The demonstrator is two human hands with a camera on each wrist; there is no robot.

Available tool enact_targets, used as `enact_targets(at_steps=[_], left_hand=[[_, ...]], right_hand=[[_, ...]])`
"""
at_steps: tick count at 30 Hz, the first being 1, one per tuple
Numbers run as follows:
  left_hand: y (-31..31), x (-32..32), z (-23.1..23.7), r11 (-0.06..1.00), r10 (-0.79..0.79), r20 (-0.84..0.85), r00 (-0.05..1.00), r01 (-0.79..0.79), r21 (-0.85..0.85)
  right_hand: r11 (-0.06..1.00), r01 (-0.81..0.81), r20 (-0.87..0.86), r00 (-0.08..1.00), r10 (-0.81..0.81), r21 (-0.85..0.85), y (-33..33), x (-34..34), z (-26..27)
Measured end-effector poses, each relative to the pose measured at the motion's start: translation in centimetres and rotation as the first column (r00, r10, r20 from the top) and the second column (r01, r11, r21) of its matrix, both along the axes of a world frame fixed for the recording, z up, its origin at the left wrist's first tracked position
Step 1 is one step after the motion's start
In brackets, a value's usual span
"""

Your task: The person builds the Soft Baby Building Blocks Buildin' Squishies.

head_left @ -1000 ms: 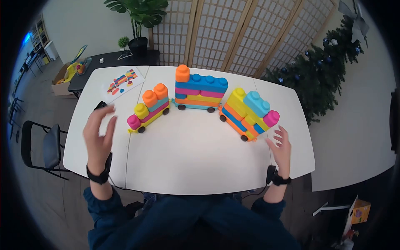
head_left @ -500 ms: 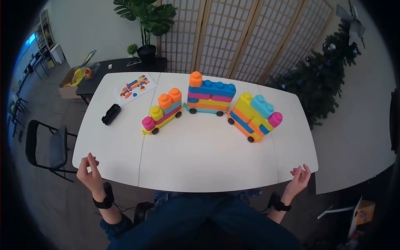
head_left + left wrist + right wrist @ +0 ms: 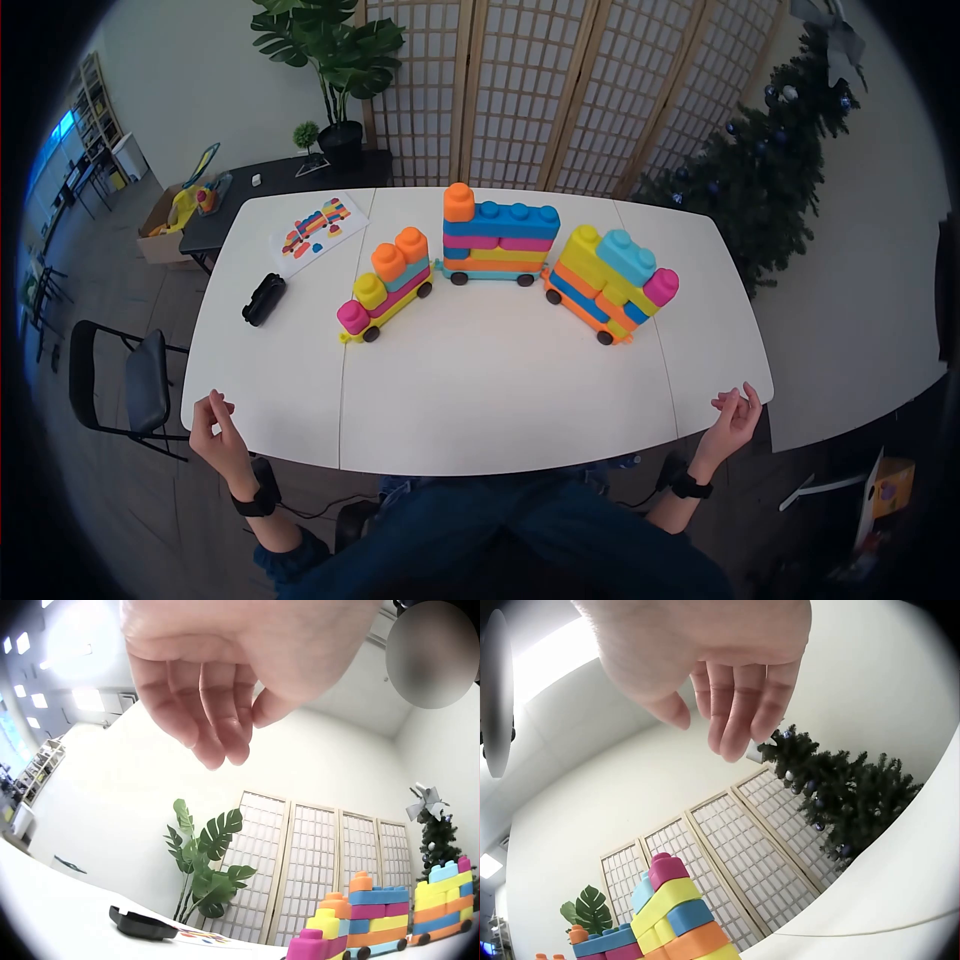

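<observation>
My left hand (image 3: 220,435) hovers at the table's near left corner, fingers loosely bent and holding nothing. At the near right corner is my right hand (image 3: 730,430), likewise relaxed and empty, as the right wrist view also shows. Beyond them, three wheeled cars of toy building blocks stand end to end in a curve. The left car (image 3: 395,281) is low, with orange, yellow and pink blocks on top. A taller middle car (image 3: 500,228) carries a blue layer and one orange block. Yellow and light blue blocks top the right car (image 3: 605,285), with a pink one at its end.
A black case-like object (image 3: 264,299) lies on the left of the white table (image 3: 500,390). Behind it is a sheet (image 3: 318,232) with pictures of coloured blocks. A folding chair (image 3: 148,380) stands left, a decorated tree (image 3: 745,170) at the back right.
Both hands have drawn back from beside the cars to the table's near corners. The black object, mostly hidden behind the left hand before, is now in full view. The cars stay put.
</observation>
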State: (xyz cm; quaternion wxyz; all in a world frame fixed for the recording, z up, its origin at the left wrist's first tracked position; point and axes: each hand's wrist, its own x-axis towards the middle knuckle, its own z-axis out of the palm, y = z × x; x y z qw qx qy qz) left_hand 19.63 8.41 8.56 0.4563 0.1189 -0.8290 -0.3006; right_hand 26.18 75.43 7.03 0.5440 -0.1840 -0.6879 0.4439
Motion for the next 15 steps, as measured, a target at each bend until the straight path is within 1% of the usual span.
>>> enact_targets(at_steps=[1, 3, 4, 5, 6, 7, 8, 9, 11, 12, 14, 15], left_hand=[[0.2, -0.2, -0.1, 1.0, 0.004, 0.003, 1.0, -0.004, 0.002], [0.4, -1.0, 0.3, 0.995, -0.062, 0.094, 0.994, 0.054, 0.084], [0.5, -1.7, 0.9, 0.995, -0.06, 0.098, 0.993, 0.052, 0.084], [0.5, -2.5, 1.6, 0.991, -0.103, 0.274, 0.956, 0.076, 0.108], [0.4, -3.3, 2.0, 0.986, -0.147, 0.44, 0.886, 0.094, 0.139], [-0.7, -4.4, 1.3, 0.986, -0.145, 0.442, 0.885, 0.089, 0.144], [-3.0, -5.8, -0.4, 0.974, -0.176, 0.512, 0.841, 0.226, -0.036], [-5.2, -7.2, -2.0, 0.909, -0.188, 0.585, 0.789, 0.366, -0.202], [-8.4, -11.2, -3.9, 0.903, -0.184, 0.643, 0.743, 0.387, -0.189], [-9.2, -13.4, -4.7, 0.902, -0.185, 0.647, 0.739, 0.389, -0.186], [-10.2, -17.0, -6.2, 0.89, 0.021, 0.64, 0.768, 0.278, -0.363], [-10.9, -18.2, -7.3, 0.888, 0.023, 0.642, 0.766, 0.28, -0.365]], right_hand=[[1.0, -0.004, 0.003, 1.0, 0.004, 0.002, 0.2, -0.3, 0.0], [1.0, 0.016, 0.015, 1.0, -0.016, 0.019, 0.3, -0.7, -0.2], [1.0, 0.013, 0.019, 1.0, -0.014, 0.018, 0.3, -0.9, -0.3], [1.0, 0.005, 0.022, 1.0, -0.005, 0.007, 0.2, -1.1, -0.4], [1.0, -0.005, 0.025, 1.0, 0.005, -0.001, 0.2, -1.2, -0.4], [1.0, -0.01, 0.028, 1.0, 0.01, 0.003, 0.3, -1.4, -0.3], [1.0, -0.007, 0.042, 0.999, 0.006, 0.021, 0.4, -1.6, -0.2], [0.999, -0.005, 0.056, 0.998, 0.003, 0.037, 0.6, -1.6, -0.2], [0.999, -0.018, 0.053, 0.998, 0.016, 0.048, 1.1, -1.5, -0.2], [0.998, -0.027, 0.046, 0.999, 0.024, 0.056, 1.2, -1.4, -0.2], [0.997, -0.021, 0.055, 0.998, 0.017, 0.069, 1.3, -1.0, 0.1], [0.996, -0.016, 0.057, 0.998, 0.011, 0.082, 1.2, -0.9, 0.1]])
